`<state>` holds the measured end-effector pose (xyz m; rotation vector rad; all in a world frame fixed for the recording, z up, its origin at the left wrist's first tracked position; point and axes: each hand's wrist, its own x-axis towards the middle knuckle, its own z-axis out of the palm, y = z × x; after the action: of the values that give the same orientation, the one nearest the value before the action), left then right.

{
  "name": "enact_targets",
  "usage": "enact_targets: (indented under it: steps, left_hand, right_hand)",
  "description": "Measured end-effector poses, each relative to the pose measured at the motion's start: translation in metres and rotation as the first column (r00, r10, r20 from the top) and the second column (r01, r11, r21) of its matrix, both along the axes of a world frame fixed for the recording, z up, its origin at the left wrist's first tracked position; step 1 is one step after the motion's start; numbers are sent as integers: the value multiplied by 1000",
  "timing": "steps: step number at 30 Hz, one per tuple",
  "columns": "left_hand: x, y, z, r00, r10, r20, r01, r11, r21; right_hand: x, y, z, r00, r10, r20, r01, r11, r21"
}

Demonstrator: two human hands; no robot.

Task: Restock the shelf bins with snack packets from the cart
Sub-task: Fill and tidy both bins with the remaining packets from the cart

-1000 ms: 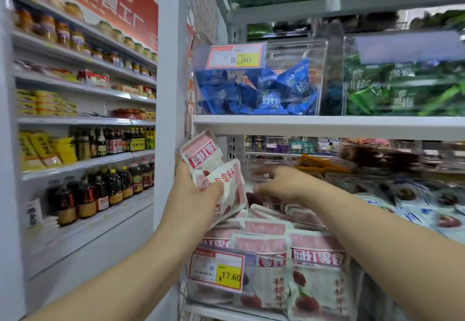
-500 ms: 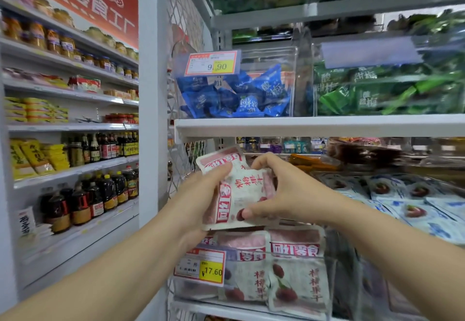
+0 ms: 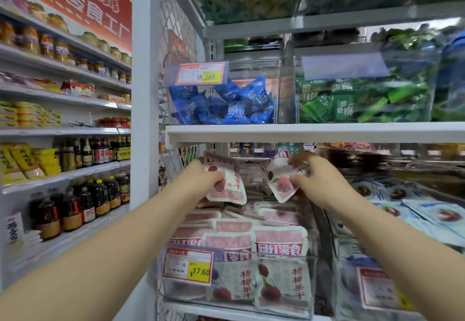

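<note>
Head view: my left hand [image 3: 201,177] grips a pink packet [image 3: 232,189], my right hand [image 3: 318,181] a second packet [image 3: 279,184], both just below the white shelf edge [image 3: 314,132]. Bin tag [image 3: 187,266] reads ¥17.60.

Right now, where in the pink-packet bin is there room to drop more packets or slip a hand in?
Free: the back of the bin, in the gap between the left hand and right hand, under the white shelf, where the pile looks lower. Crowded: the front, where pink packets stand packed up to the rim behind the price tag.
</note>
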<state>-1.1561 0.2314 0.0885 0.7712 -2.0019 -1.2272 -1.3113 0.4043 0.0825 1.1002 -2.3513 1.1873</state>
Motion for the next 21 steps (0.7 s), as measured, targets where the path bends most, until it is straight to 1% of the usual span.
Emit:
enact_targets:
  steps: [2,4,6,7,9,10,11,12,14,15,16,17,18,19,20,21]
  left_hand:
    - [-9,5,5,998,-31,46,34,997,-71]
    - [-25,5,7,996,-20,83,30,991,-127]
    - [-42,4,7,988,-38,152,66,980,-186]
    - [-50,2,6,976,-46,215,94,972,-215]
    - [-60,-4,3,923,-1,386,154,919,-364]
    - [-61,-6,2,897,44,440,182,870,-458]
    - [-59,-8,3,880,90,467,200,820,-536]
    - [-55,-11,4,874,120,472,207,786,-582]
    - [-44,-21,9,841,122,528,257,767,-587]
    - [-37,-26,12,797,99,596,322,764,-559]
    - [-31,-30,14,737,66,672,397,764,-510]
    - [-26,-32,15,679,35,734,454,765,-456]
    - [-24,-32,14,636,14,772,489,767,-416]
    - [-23,-31,12,616,6,788,509,760,-404]
    - [-25,-31,9,624,11,781,518,742,-424]
    - [-27,-32,7,639,26,768,525,715,-461]
  right_hand:
    - [-8,-8,2,999,-27,26,26,998,53]
    - [-11,-18,5,998,-48,46,42,991,126]
    - [-16,-31,3,998,-40,58,24,966,258]
    - [-18,-37,-1,997,-45,56,23,939,344]
    - [-20,-44,-7,996,-94,-10,86,852,516]
    - [-20,-44,-7,990,-126,-71,143,796,588]
    - [-18,-41,-7,981,-147,-130,196,740,643]
    - [-14,-37,-5,971,-161,-179,240,696,677]
    - [-7,-30,-2,956,-144,-254,284,661,694]
    - [-3,-28,0,953,-113,-281,281,675,682]
    - [2,-29,1,952,-62,-298,252,710,657]
    - [8,-31,1,955,15,-297,184,755,630]
    - [12,-36,1,956,113,-272,82,784,616]
    - [17,-41,0,950,213,-227,-28,785,619]
    - [22,-46,-1,941,287,-178,-114,765,634]
    - [25,-52,-2,934,327,-146,-159,745,648]
